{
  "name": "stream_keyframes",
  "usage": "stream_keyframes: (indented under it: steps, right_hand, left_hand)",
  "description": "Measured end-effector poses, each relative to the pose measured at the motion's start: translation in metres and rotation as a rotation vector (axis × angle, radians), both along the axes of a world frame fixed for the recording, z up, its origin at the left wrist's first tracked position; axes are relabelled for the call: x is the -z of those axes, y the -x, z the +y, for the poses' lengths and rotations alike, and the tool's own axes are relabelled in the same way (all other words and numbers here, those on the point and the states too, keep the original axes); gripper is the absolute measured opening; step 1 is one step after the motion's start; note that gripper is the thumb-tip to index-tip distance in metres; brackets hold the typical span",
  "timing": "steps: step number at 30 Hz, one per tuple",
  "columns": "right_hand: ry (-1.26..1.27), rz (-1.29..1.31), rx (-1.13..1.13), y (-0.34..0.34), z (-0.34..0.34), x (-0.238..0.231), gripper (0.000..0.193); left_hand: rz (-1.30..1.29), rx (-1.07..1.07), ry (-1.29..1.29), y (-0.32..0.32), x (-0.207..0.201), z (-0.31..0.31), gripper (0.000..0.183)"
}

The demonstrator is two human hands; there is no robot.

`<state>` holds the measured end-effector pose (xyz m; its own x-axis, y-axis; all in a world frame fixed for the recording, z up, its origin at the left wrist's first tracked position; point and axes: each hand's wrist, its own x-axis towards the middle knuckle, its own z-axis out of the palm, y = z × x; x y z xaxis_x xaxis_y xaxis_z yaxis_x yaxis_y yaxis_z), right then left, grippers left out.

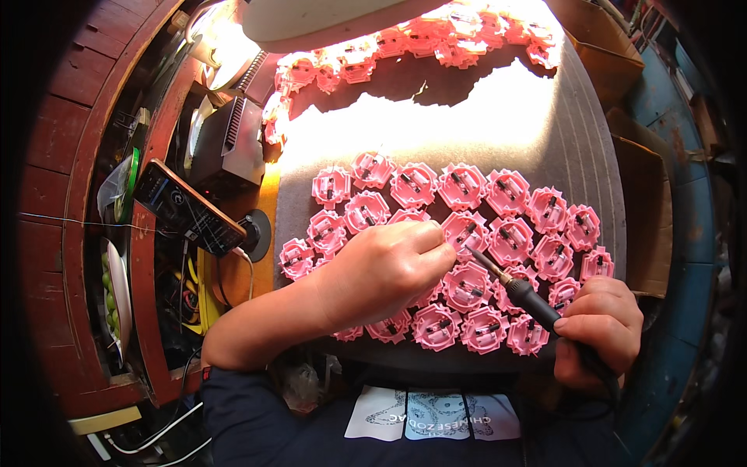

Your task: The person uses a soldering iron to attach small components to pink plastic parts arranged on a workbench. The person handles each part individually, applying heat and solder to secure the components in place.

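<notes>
My right hand (603, 331) is wrapped around the dark handle of a soldering iron (529, 300). The iron's metal tip points up and left, at one of the pink plastic housings (464, 233) near the middle of the board. My left hand (393, 261) is closed beside that housing, fingers pinched together; what they hold, if anything, is hidden. Several more pink housings (436, 327) lie in rows around both hands, each with small black parts inside. Some are covered by my left hand and forearm.
A white lamp (327, 19) hangs over the far side, lighting another band of pink housings (420, 39). To the left stand a phone (187, 206) on a holder and a dark box (227, 144). Cardboard boxes (642, 202) line the right side of the grey board (576, 132).
</notes>
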<state>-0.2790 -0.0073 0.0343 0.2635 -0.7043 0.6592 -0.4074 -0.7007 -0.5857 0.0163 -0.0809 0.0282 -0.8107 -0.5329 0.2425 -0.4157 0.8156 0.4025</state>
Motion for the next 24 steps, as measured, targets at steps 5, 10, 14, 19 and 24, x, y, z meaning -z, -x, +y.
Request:
stream_keyframes:
  steps: [5, 10, 14, 19, 24]
  right_hand:
    - [0.0, 0.017, -0.013, 0.001, -0.001, 0.0, 0.021]
    - [0.013, 0.001, -0.007, 0.002, 0.0, 0.0, 0.021]
    - [0.026, 0.013, 0.006, 0.001, 0.0, -0.004, 0.021]
    - [0.04, 0.033, -0.025, 0.001, 0.0, -0.001, 0.023]
    - [0.08, 0.021, 0.036, 0.003, 0.005, -0.002, 0.021]
  left_hand:
    - [-0.019, -0.001, -0.036, 0.001, 0.001, -0.001, 0.028]
    - [0.026, -0.02, 0.005, -0.001, -0.002, 0.003, 0.027]
    - [0.051, -0.09, 0.016, -0.009, -0.012, 0.014, 0.023]
    - [0.099, -0.148, 0.039, -0.017, -0.022, 0.028, 0.018]
    - [0.12, -0.251, 0.021, -0.022, -0.026, 0.048, 0.019]
